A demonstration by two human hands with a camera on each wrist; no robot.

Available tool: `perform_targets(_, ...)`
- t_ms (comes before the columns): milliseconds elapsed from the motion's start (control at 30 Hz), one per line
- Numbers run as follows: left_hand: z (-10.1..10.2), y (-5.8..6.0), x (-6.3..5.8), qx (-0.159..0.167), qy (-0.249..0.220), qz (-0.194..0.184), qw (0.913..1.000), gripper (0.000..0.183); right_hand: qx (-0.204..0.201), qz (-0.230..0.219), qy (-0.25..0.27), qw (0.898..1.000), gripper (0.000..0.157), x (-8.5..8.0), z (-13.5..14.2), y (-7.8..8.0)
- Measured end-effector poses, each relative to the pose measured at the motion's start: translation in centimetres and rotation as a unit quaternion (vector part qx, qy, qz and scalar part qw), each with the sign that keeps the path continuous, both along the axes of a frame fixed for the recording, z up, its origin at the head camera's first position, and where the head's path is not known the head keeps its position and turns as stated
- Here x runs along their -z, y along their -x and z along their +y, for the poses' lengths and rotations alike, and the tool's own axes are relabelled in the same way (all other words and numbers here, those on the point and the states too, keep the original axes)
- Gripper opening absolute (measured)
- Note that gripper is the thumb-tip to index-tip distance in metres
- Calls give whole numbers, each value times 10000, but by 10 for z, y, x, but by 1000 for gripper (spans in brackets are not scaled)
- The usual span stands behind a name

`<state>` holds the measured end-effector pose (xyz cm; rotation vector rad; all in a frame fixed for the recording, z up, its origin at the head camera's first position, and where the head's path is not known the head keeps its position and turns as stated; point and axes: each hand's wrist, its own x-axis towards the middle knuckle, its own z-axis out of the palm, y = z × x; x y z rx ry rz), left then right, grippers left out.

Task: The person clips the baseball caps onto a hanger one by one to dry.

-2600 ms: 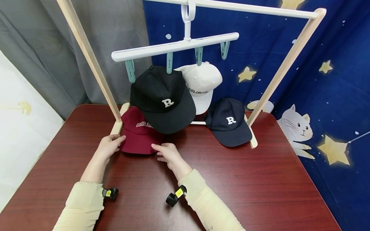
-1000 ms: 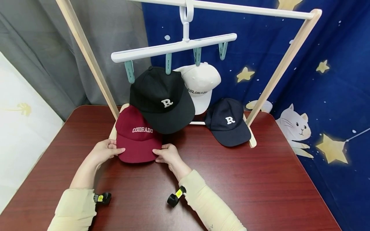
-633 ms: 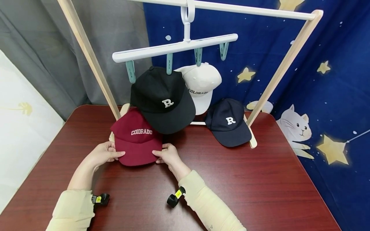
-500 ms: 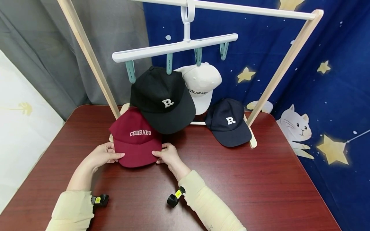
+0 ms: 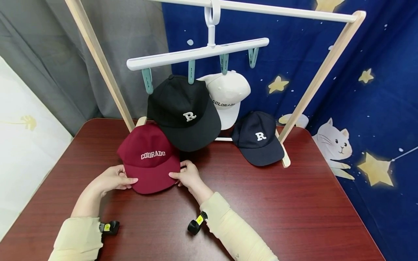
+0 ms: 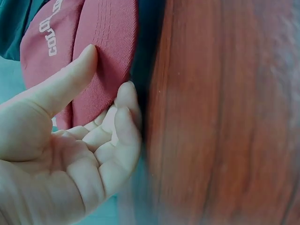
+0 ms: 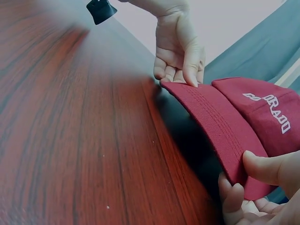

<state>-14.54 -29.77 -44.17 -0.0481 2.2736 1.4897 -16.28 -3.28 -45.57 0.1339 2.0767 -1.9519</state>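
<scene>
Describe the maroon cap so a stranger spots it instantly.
On the reddish-brown table, find the wooden rack. In front of its left-hand post, the left hand and right hand pinch the maroon cap by its brim. Its wine-red cloth sets it apart from the black cap, white cap and navy cap.

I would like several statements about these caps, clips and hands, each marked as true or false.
1. The left hand and the right hand pinch the brim of the red cap. True.
2. The red cap hangs from the hanger. False: both hands hold it.
3. The black cap partly covers the white cap in the head view. True.
4. The navy cap bears a white R. True.
5. The white cap bears an R. False: it reads COLORADO.
6. The rightmost clip in the head view holds the navy cap. False: that clip holds nothing.
</scene>
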Motion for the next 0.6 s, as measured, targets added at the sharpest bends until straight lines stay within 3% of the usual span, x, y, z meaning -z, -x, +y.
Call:
perform_targets(267, -6, -2, 0, 172, -105, -230, 9995, 29, -50, 118, -358, 9993, 37, 2, -3, 0)
perform_targets(600, -14, -7, -2, 164, -33, -418, 9990, 32, -161, 142, -437, 9988, 38, 4, -7, 0)
